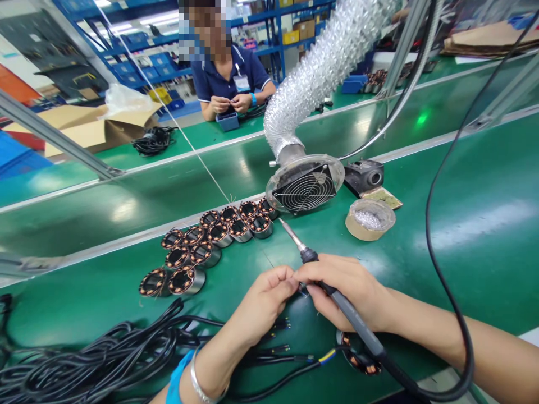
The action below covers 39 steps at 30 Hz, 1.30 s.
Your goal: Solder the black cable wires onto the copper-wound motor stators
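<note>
My right hand (353, 289) is closed around a soldering iron (357, 325), whose metal tip points up and left toward the coil rings. My left hand (267, 300) is pinched, its fingertips meeting those of my right hand over a small piece that is mostly hidden. A stator ring with copper windings (362, 362) lies below my right hand, partly covered by the iron. Beside it, a black cable with a yellow and blue section (326, 357) reaches the ring. Several cable ends with stripped wires (280, 349) lie under my left wrist.
Several copper-wound rings (219, 233) stand in rows at the back left. Black cables (96, 359) pile at the lower left. A fume extractor (305, 188), a round tub (370, 219) and an iron holder (366, 177) are behind my hands. Across the bench sits a person (233, 78).
</note>
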### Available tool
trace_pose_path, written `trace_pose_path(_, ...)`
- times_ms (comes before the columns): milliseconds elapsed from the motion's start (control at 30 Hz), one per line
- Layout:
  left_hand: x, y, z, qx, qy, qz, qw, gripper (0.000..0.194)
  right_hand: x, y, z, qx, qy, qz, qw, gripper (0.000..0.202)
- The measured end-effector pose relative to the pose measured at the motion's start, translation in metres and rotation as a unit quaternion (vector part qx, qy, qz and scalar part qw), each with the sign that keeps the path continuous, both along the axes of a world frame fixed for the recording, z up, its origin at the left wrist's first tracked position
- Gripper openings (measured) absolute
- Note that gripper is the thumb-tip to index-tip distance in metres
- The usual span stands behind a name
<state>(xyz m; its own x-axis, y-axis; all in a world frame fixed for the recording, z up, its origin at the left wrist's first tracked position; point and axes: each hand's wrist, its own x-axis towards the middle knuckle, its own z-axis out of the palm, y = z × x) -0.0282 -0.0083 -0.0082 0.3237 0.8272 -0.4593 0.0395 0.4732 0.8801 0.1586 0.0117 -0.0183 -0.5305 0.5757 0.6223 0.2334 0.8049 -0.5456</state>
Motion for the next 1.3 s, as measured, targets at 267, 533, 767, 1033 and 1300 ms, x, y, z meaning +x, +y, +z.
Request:
trace_pose_path(267,0.004,-0.001,0.004,-0.021,-0.008,0.024,0.999,0.035,0.003,-0.001,0.001,0.012,-0.010,-0.002,1.000,0.035)
trace_pose_path(533,0.001,-0.006,-0.004,0.037,0.034,-0.012,0.999,0.035,0.003,0.002,-0.005,0.042,-0.018,-0.010,0.999,0.033)
trace_pose_path(767,-0.002,-0.008,0.010,0.188,0.172,-0.080,0.964,0.030,0.008,0.004,0.002,0.044,-0.016,0.042,0.998,0.022)
trace_pose_path(1033,-0.002,-0.005,0.011,0.120,0.124,-0.072,0.982,0.030,0.013,0.004,0.000,0.043,0.006,0.043,0.998,0.022)
trace_pose_path(1300,0.012,-0.007,0.002,-0.051,0.022,0.034,0.998,0.032,0.006,-0.010,-0.007,0.038,-0.034,-0.044,0.998,0.028)
